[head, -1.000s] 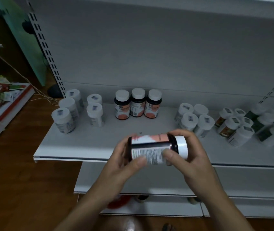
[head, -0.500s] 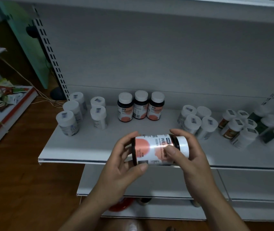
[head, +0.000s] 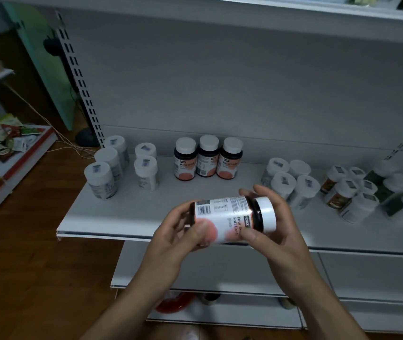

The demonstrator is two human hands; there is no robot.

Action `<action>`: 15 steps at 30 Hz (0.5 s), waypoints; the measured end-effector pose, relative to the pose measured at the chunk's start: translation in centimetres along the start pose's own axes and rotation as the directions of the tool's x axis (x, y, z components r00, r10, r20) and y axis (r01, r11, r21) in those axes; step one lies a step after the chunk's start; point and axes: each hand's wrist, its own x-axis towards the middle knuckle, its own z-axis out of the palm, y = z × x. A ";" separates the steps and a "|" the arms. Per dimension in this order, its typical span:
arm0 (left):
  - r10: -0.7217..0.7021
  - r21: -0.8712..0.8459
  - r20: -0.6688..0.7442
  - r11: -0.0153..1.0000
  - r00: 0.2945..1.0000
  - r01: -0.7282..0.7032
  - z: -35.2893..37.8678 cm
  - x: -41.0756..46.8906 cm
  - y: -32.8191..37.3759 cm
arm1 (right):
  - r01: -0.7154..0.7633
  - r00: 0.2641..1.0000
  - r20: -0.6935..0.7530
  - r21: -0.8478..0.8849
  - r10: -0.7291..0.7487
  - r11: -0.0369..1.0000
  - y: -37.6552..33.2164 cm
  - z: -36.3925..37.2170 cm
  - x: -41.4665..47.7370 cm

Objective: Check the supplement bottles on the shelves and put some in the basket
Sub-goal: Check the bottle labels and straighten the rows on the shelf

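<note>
1. Left hand (head: 178,241) curls round the base end of the held bottle (head: 229,217), thumb on the label's front, fingers behind
2. Right hand (head: 276,231) grips the same bottle near its white cap (head: 266,214), thumb on the label below the neck, fingers wrapped over the far side
3. That dark bottle lies sideways in the air, cap to the right, over the front edge of the white shelf (head: 126,217); a barcode and an orange patch show on its label
4. At the back of the shelf stand three matching dark bottles (head: 207,157) in a row
5. White bottles (head: 121,165) stand at the left; more white-capped bottles (head: 291,180) crowd the right, some blurred
</note>
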 end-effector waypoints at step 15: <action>0.033 0.020 0.042 0.999 0.999 -0.034 -0.2 -0.6 -0.3 | 0.050 0.996 -0.071 -0.018 -0.051 0.999 -0.1 0.7 -0.2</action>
